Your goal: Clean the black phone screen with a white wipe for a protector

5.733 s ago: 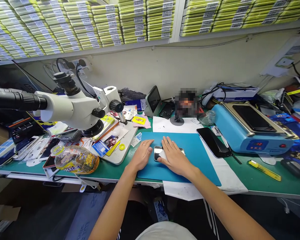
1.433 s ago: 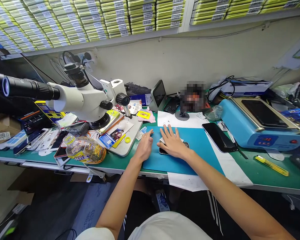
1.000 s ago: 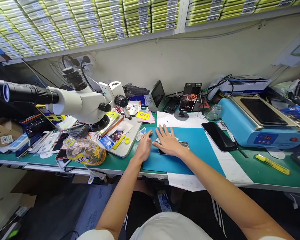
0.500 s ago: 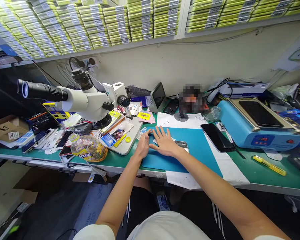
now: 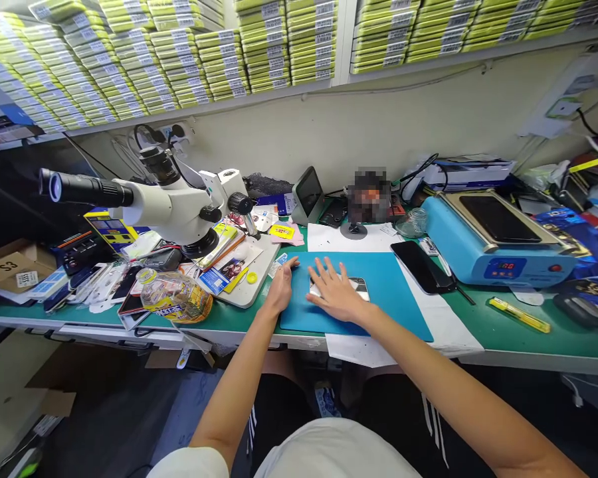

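Note:
My right hand [image 5: 335, 291] lies flat with its fingers spread over a phone-sized, shiny rectangular piece [image 5: 361, 288] on the blue mat [image 5: 309, 322]. Something white shows at the left of that piece, and my palm covers most of it. Resting on its edge near the mat's left side is my left hand [image 5: 281, 287], with its fingers slightly bent and apart. I see nothing in it. A small printed packet [image 5: 278, 264] lies just beyond its fingers.
On the left stand a microscope [image 5: 174, 212] and a plastic jar [image 5: 174, 295]. To the right are a black phone [image 5: 418, 267], a blue heating plate machine [image 5: 493, 262] and a yellow cutter knife [image 5: 519, 315]. Stacked yellow-green packs [image 5: 264, 50] fill the shelf above.
My right hand has moved slightly right, away from my left hand, over the shiny piece. My left hand has come off my right fingertips. The view has shifted a little.

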